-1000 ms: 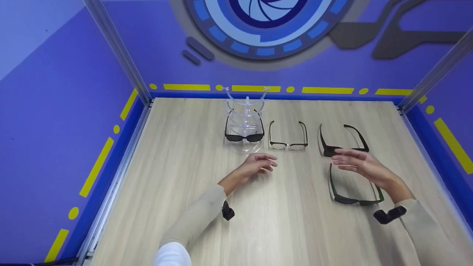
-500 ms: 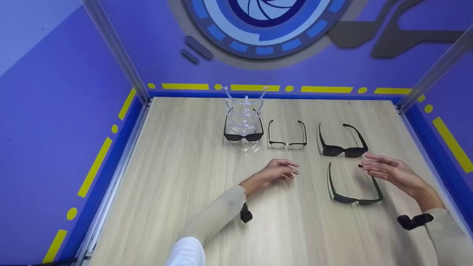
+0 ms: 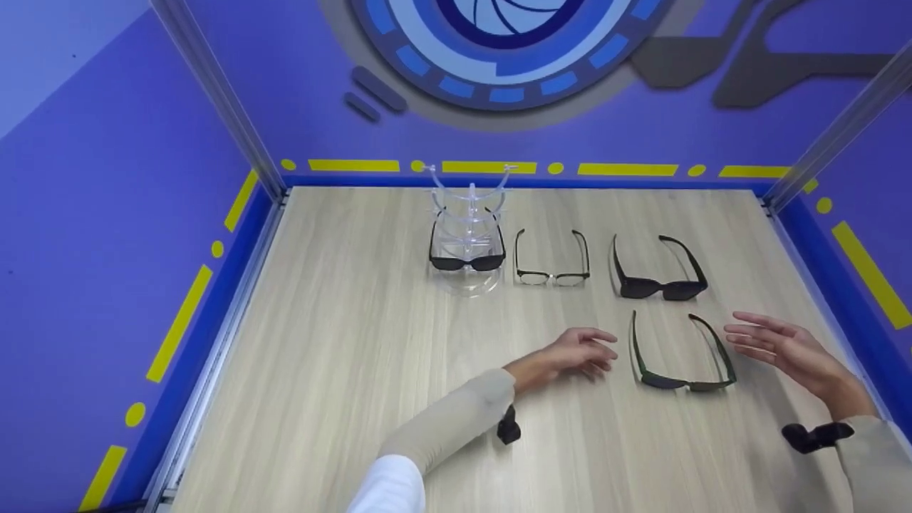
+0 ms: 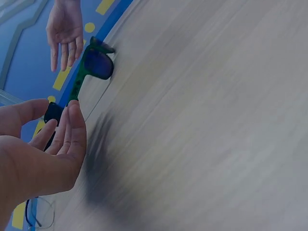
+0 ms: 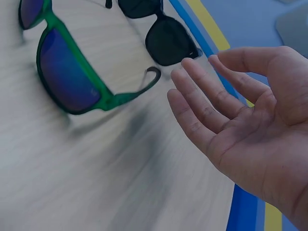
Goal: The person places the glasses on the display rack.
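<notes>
Left hand (image 3: 578, 353): right of centre in the head view, just left of the green pair and apart from it; fingers relaxed, slightly bent, gripping nothing.
Right hand (image 3: 798, 356): near the right edge, just right of the green pair and apart from it; fingers extended and loose, gripping nothing, the palm showing in the right wrist view.
Green pair (image 3: 664, 382): lower right of the head view, on the desk (image 3: 342, 342) between the two hands, arms unfolded toward the top of the frame; its lenses look blue-violet in the right wrist view.
Black pair (image 3: 641, 288): right of centre, just above the green pair, also unfolded on the desk.
Clear glasses (image 3: 534, 278): near the centre, left of the black pair, with dark brows and arms unfolded.
Stand (image 3: 472, 206): transparent, tiered, upright at upper centre, near the back wall (image 3: 584, 135).
Stand's sunglasses (image 3: 487, 263): dark, at the stand's lower part; how they rest there is hard to tell.
Sleeves (image 3: 449, 413): beige, one on each forearm.
</notes>
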A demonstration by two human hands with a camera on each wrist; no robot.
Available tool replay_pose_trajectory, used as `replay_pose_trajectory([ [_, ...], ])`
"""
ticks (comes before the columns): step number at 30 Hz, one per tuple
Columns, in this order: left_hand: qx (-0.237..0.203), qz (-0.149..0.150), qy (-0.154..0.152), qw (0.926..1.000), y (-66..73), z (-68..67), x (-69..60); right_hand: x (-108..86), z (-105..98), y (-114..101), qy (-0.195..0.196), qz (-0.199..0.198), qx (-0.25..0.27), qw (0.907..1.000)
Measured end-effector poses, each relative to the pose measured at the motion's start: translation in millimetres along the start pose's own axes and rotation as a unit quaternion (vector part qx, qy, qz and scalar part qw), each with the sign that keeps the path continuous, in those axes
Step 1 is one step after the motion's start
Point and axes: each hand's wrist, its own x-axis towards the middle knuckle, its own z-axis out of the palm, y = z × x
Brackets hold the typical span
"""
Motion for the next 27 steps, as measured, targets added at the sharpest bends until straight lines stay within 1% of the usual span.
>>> replay_pose_trajectory([
  [3,-0.011,0.0,-0.006,0.9999,-3.2,7.1,2.7,-4.9,-5,6,-0.014,0.001,0.024,0.9996],
  [8,-0.032,0.001,-0.003,0.9995,-8.4,16.1,7.2,-11.1,-10,19,-0.044,0.008,0.048,0.9978],
  [10,-0.041,0.004,0.001,0.9992,-9.6,19.1,9.8,-12.2,-12,23,-0.047,0.008,0.056,0.9973],
  [12,-0.049,0.006,0.004,0.9988,-10.2,21.5,12.3,-12.6,-12,26,-0.041,0.01,0.061,0.9972],
  [14,-0.053,0.005,0.005,0.9986,-10.9,23.7,13.9,-13.1,-12,29,-0.035,0.014,0.06,0.9975],
  [16,-0.053,0.003,-0.001,0.9986,-11.1,25.4,15.0,-13.7,-12,32,-0.033,0.021,0.055,0.9978],
  [20,-0.045,0.0,-0.024,0.9987,-11.9,28.2,16.2,-15.9,-12,37,-0.058,0.026,0.061,0.9961],
  [23,-0.047,0.0,-0.03,0.9984,-12.5,30.4,16.8,-16.4,-12,40,-0.072,0.03,0.069,0.9945],
  [27,-0.048,0.001,-0.029,0.9984,-12.6,33.3,18.1,-16.4,-10,41,-0.058,0.048,0.055,0.9956],
])
